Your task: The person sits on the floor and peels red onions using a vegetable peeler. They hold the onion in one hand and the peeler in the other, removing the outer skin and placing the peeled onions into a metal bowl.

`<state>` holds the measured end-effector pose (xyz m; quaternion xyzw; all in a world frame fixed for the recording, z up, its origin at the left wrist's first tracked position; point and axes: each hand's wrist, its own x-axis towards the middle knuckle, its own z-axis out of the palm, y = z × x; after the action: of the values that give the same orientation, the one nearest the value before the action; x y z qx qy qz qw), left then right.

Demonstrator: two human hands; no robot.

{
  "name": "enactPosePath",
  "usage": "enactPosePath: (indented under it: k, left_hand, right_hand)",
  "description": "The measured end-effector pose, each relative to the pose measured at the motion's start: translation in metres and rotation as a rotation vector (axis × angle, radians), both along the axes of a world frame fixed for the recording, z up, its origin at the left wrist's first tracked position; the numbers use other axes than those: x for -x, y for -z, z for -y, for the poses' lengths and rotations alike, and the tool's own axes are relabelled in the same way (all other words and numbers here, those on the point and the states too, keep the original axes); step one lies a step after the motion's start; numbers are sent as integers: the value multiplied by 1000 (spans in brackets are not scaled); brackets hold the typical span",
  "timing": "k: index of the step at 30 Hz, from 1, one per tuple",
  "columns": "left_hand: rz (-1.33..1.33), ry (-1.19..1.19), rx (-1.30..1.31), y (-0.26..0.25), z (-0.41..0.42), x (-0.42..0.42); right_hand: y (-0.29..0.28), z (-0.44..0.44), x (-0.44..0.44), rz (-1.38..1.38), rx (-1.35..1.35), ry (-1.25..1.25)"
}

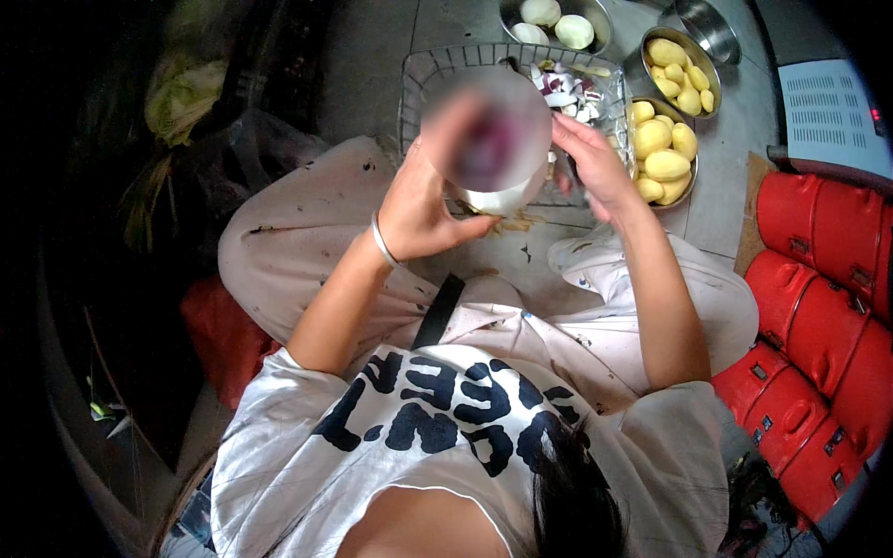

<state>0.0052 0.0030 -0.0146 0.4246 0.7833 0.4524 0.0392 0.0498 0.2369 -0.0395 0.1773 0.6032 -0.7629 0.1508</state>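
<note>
My left hand holds a large round vegetable with white flesh above a wire basket. A blur hides most of the vegetable and my left fingers; purple shows through it. My right hand is at the vegetable's right side with its fingers curled. Something dark and narrow shows by the right palm, but motion blur keeps me from telling what it is. White and purple peelings lie in the basket on clear plastic. A few brownish peelings lie just below the basket's near edge.
A metal bowl beyond the basket holds peeled pale vegetables. Two bowls of peeled potatoes stand at the right, near another metal bowl. Red cases and a white vented panel line the right. Leafy greens are at left.
</note>
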Motion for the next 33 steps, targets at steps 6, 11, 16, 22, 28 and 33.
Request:
enactPosePath:
  k: [6, 11, 16, 22, 28, 33]
  left_hand:
    - [207, -148, -323, 8, -12, -2]
    - [908, -133, -482, 7, -11, -7]
    - [844, -292, -437, -7, -13, -1]
    - [918, -317, -396, -5, -11, -2]
    - [679, -220, -335, 5, -3, -7]
    - [538, -170, -365, 2, 1, -5]
  right_hand:
    - [5, 14, -2, 206, 471, 145]
    - [-15, 13, 0, -144, 9, 186]
    - [-35, 7, -15, -774, -1033, 88]
    - [-43, 14, -19, -807, -1331, 24]
    - [-24, -5, -2, -508, -1122, -51]
    - [-7, -3, -4, -356, -1253, -230]
